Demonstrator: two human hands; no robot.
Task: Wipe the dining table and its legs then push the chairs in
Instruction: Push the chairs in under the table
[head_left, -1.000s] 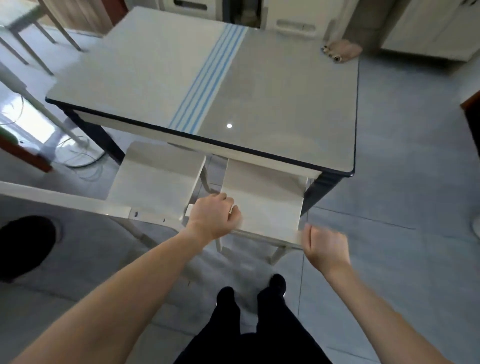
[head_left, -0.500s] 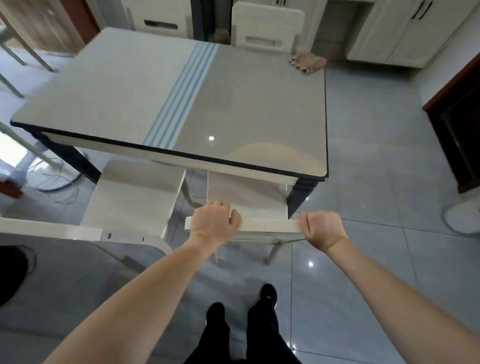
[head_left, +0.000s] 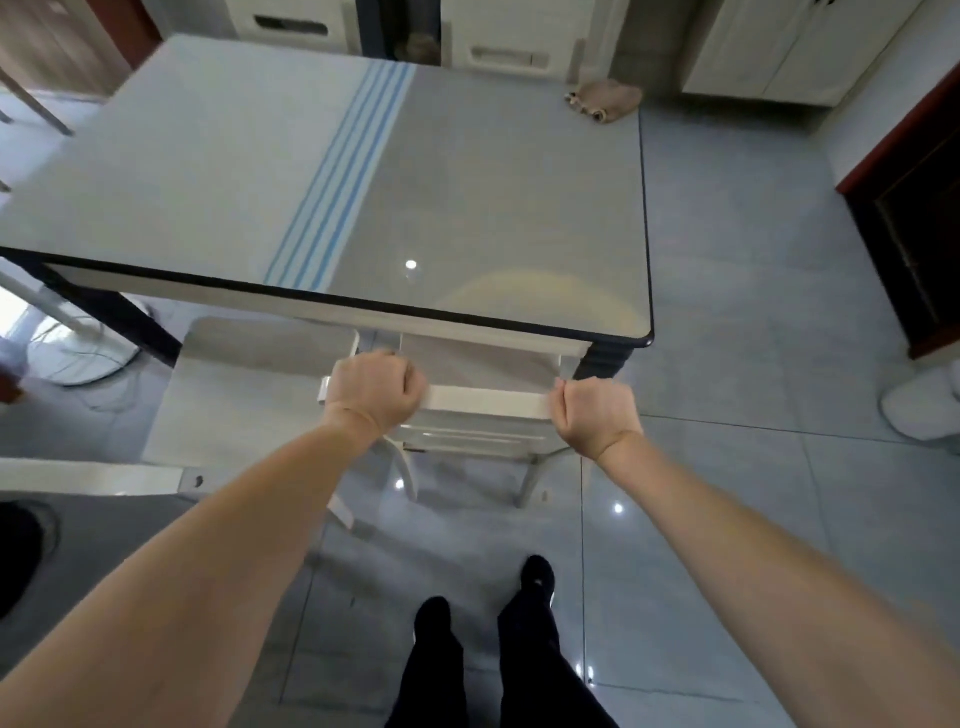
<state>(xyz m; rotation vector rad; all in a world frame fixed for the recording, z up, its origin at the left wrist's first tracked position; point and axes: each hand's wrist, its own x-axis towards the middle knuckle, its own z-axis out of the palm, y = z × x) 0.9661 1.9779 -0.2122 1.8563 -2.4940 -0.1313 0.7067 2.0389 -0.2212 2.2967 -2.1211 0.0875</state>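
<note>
The dining table (head_left: 218, 171) has a glossy grey top with blue stripes and a dark rim. A white chair (head_left: 488, 401) stands at its near right side, the seat mostly under the tabletop. My left hand (head_left: 375, 391) grips the left end of the chair's top rail. My right hand (head_left: 597, 413) grips the right end of that rail. A beige cloth (head_left: 605, 100) lies crumpled on the table's far right corner. A second white chair (head_left: 244, 384) stands to the left, its seat sticking out from under the table.
Two more white chairs (head_left: 506, 44) are at the table's far side. A dark wooden door frame (head_left: 904, 171) is on the right, white cabinets (head_left: 789, 47) behind. A fan base (head_left: 78, 353) with cables sits on the floor at left. My feet (head_left: 537, 577) stand behind the chair.
The chair under my hands has slid further beneath the table. My right hand, which was apart from the rail a second ago, now grips its right end.
</note>
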